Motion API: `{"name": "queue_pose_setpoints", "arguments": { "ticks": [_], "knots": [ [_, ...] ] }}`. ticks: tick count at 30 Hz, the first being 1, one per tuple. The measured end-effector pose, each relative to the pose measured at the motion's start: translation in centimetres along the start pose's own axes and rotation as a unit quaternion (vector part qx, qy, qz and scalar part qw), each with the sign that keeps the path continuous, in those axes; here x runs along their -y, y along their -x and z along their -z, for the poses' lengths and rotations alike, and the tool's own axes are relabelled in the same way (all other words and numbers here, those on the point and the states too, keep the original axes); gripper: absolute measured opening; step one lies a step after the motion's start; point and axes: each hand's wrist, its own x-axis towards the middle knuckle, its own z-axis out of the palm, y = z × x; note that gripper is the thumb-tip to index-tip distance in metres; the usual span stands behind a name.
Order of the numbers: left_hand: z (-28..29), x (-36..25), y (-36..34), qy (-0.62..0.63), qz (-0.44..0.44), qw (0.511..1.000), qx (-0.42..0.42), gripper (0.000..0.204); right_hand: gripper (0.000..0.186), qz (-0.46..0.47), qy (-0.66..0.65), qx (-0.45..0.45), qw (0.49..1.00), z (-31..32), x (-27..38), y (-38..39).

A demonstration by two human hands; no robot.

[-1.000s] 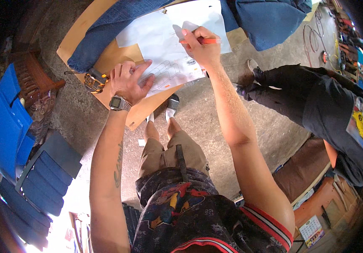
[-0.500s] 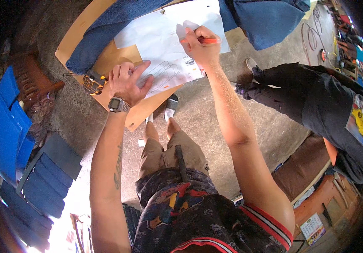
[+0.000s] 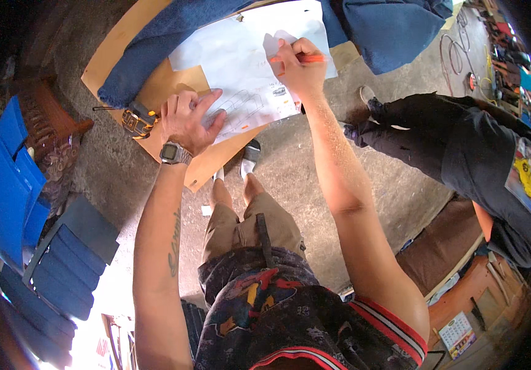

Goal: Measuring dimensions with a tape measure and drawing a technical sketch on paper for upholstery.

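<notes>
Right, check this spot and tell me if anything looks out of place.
A small white scrap lies on the floor near the person's legs, like stray litter. The tape measure beside the left hand sits at the edge of the board, its strap sticking out past it. I see no spill.

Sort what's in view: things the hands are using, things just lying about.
In use: slim orange pen in right hand; large white paper sheet; tan board beneath.
Seemingly lying about: black-yellow tape measure; blue cloth; carved brown wood piece.
</notes>
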Motion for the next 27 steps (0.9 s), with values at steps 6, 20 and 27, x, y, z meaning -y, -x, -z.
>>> {"name": "queue_pose_setpoints", "arguments": {
  "ticks": [6, 20, 27],
  "knots": [
    [0.5, 0.3, 0.3, 0.003, 0.024, 1.0, -0.008, 0.034, 0.032, -0.03, -0.085, -0.012, 0.996, 0.2, 1.9, -0.5],
    [6.7, 5.6, 0.5, -0.063, 0.0, 0.997, 0.047, 0.053, 0.036, 0.102, 0.464, 0.111, 0.873, 1.6, 3.2, -3.1],
    [9.8, 8.0, 1.0, -0.152, 0.013, 0.969, 0.196, 0.066, 0.034, 0.15, 0.316, 0.068, 0.934, 0.8, 6.7, 3.3]
  ]
}}
